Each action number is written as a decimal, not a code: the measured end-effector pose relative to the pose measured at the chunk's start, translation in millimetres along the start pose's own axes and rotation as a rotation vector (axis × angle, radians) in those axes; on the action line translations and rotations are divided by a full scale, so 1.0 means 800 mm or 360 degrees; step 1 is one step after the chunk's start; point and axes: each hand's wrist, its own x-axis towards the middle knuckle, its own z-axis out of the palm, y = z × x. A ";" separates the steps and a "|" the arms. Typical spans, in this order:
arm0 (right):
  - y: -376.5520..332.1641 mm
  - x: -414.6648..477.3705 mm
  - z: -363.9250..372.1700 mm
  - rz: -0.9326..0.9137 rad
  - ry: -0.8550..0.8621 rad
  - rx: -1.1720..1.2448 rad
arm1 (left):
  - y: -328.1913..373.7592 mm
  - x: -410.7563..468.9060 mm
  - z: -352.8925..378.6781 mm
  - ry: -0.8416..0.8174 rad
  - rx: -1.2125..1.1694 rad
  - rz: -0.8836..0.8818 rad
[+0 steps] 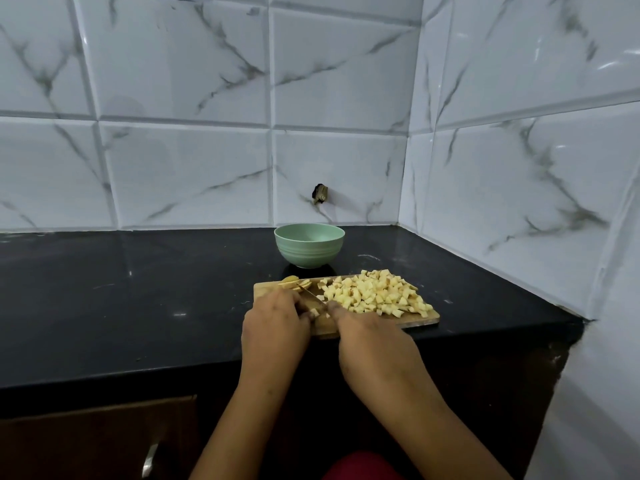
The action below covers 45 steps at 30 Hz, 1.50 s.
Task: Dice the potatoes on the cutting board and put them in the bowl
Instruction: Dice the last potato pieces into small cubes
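A wooden cutting board (424, 319) lies on the black counter. A big heap of diced potato (377, 292) covers its right half. A few potato slices (292, 283) lie at its far left corner. My right hand (367, 337) grips a knife, whose blade (311, 295) points away to the left. My left hand (273, 327) holds down a small potato piece (317, 313) beside the blade with curled fingers. The green bowl (309, 244) stands behind the board; its inside cannot be seen.
The black counter (138, 299) runs left along a white marble-tiled wall (173, 168). A side wall (519, 202) closes the corner on the right. A brown cabinet door with a metal handle (150, 460) sits below the counter edge.
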 end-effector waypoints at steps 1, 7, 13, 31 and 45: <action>0.000 -0.005 -0.002 -0.0016 0.0010 0.0028 | 0.000 0.001 0.002 0.0006 -0.0004 -0.0009; -0.011 -0.012 0.014 -0.0019 -0.0046 -0.0041 | 0.001 0.002 0.006 0.0021 -0.0009 -0.0014; -0.018 0.011 0.021 0.0016 -0.0028 -0.0084 | -0.003 0.002 0.005 0.0028 -0.0073 -0.0059; -0.017 0.005 0.016 -0.0020 -0.0028 -0.0053 | -0.004 0.002 0.002 0.0018 -0.0093 -0.0072; -0.018 -0.011 0.017 -0.0054 -0.0108 -0.0005 | -0.005 0.009 0.003 -0.0029 -0.0019 -0.0060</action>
